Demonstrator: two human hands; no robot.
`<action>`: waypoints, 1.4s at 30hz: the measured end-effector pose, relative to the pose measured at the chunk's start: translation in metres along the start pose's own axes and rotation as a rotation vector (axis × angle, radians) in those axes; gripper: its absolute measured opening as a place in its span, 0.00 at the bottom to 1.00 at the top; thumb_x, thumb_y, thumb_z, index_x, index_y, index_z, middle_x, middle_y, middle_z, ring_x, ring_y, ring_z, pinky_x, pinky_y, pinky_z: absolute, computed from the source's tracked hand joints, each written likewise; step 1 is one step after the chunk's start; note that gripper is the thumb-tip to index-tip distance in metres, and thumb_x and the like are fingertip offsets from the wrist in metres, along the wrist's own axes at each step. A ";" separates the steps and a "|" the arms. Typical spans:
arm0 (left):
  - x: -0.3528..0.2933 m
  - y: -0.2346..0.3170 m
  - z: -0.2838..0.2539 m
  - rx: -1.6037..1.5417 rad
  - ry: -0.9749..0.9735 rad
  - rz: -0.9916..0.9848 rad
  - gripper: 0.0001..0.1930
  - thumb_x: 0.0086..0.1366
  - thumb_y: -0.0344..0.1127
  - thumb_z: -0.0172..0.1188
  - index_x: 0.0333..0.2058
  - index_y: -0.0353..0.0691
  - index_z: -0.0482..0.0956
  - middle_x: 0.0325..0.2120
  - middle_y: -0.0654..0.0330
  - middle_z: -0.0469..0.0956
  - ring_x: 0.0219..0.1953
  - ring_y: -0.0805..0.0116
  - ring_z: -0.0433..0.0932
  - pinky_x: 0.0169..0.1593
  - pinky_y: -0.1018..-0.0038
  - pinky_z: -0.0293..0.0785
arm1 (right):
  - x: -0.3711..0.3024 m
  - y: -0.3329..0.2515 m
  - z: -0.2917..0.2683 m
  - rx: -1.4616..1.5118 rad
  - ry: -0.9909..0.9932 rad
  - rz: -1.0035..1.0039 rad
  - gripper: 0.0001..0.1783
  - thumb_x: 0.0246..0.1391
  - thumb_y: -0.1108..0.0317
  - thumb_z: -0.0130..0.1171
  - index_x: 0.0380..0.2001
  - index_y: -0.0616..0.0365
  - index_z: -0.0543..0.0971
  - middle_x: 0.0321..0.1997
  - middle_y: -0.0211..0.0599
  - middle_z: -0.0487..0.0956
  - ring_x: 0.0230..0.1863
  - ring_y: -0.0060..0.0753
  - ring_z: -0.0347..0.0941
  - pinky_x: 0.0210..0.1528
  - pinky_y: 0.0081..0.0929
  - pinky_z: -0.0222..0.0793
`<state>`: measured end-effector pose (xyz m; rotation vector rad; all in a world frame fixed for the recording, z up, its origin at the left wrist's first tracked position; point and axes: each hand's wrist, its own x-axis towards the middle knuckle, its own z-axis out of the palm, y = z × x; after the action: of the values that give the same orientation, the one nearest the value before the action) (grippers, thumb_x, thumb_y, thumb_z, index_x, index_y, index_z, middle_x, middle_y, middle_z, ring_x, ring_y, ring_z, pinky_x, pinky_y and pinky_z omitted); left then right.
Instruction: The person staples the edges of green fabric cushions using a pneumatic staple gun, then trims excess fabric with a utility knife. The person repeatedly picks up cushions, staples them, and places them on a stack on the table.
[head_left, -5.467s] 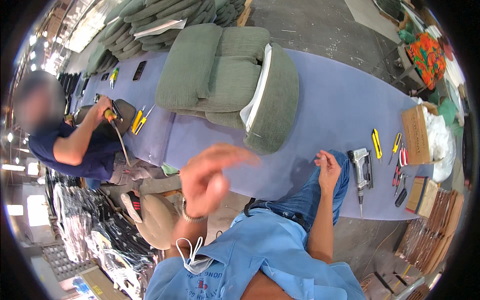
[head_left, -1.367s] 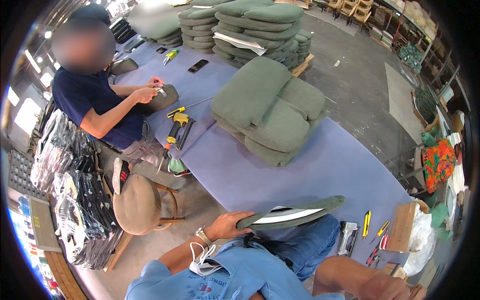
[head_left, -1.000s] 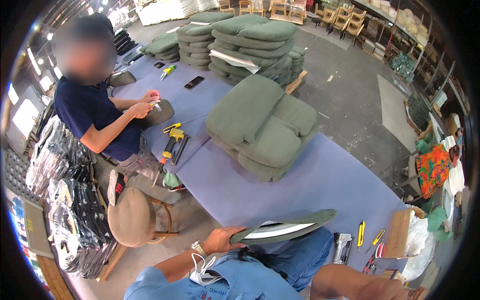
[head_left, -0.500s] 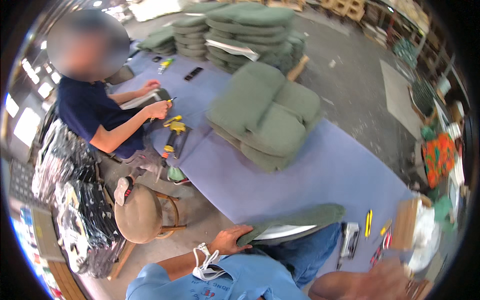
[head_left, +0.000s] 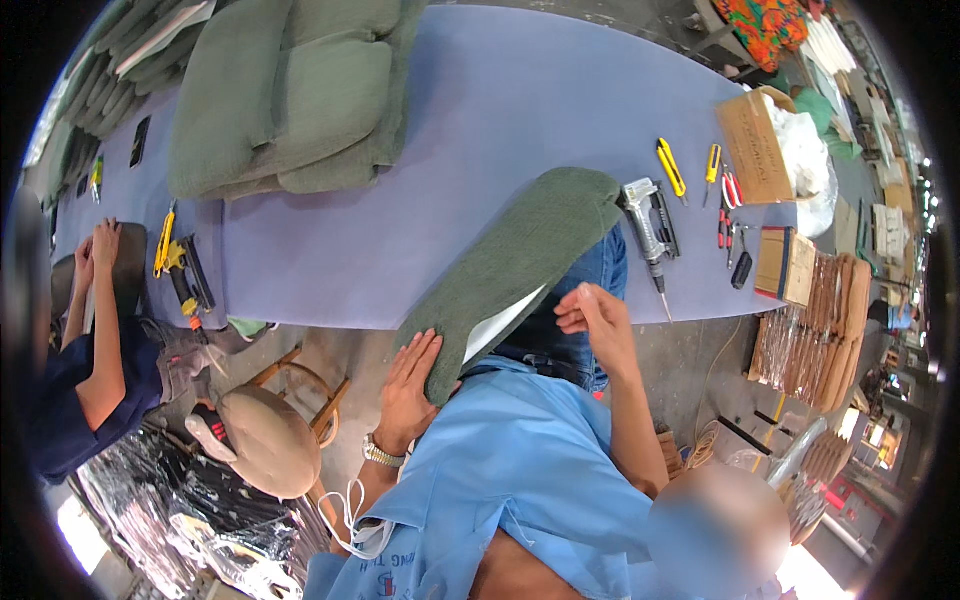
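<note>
A dark green fabric-covered cushion (head_left: 515,245) lies slantwise over my lap and the table's near edge. White material shows along its near side, where the green cover is parted. My left hand (head_left: 406,385) holds the cushion's near left end, fingers laid over the fabric and thumb mostly hidden. Off the cushion's near side, my right hand (head_left: 597,318) is raised with loosely bent fingers, apart and with nothing visible in them. A silver air stapler (head_left: 647,228) lies beside the cushion's far right end.
Yellow cutters (head_left: 671,168), red-handled pliers (head_left: 731,188) and an open carton (head_left: 757,150) are on the blue-grey table (head_left: 480,90) to the right. Stacked green cushions (head_left: 290,100) stand far left. A co-worker's hands (head_left: 100,250) are at the left, near a round stool (head_left: 265,440).
My view has swung to the right. My right hand has come from the lower right to beside the cushion. My left hand stays at the cushion's end; the co-worker's hands are now together.
</note>
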<state>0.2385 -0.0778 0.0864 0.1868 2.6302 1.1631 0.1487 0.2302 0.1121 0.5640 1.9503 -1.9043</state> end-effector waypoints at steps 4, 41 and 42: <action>0.018 0.016 -0.017 -0.163 -0.254 0.096 0.44 0.59 0.53 0.73 0.69 0.40 0.67 0.71 0.48 0.65 0.74 0.53 0.61 0.75 0.55 0.54 | 0.032 0.015 -0.008 0.040 0.136 -0.030 0.22 0.75 0.49 0.47 0.47 0.60 0.76 0.39 0.40 0.82 0.36 0.28 0.81 0.39 0.28 0.80; 0.142 0.034 0.054 -0.079 0.219 0.023 0.41 0.76 0.63 0.45 0.75 0.39 0.53 0.76 0.38 0.45 0.78 0.40 0.44 0.77 0.46 0.41 | 0.095 0.038 0.091 0.843 -0.391 -0.076 0.36 0.73 0.42 0.37 0.72 0.55 0.64 0.76 0.40 0.64 0.74 0.49 0.60 0.75 0.52 0.56; 0.129 0.016 0.071 0.006 0.150 0.101 0.40 0.76 0.62 0.46 0.74 0.39 0.55 0.75 0.38 0.48 0.78 0.42 0.46 0.77 0.47 0.43 | 0.104 0.050 0.081 0.914 -0.357 -0.032 0.35 0.73 0.42 0.37 0.72 0.55 0.65 0.76 0.40 0.64 0.74 0.49 0.61 0.75 0.52 0.57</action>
<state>0.1350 0.0116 0.0284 0.2453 2.7838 1.2478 0.0841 0.1532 0.0132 0.3630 0.8068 -2.6408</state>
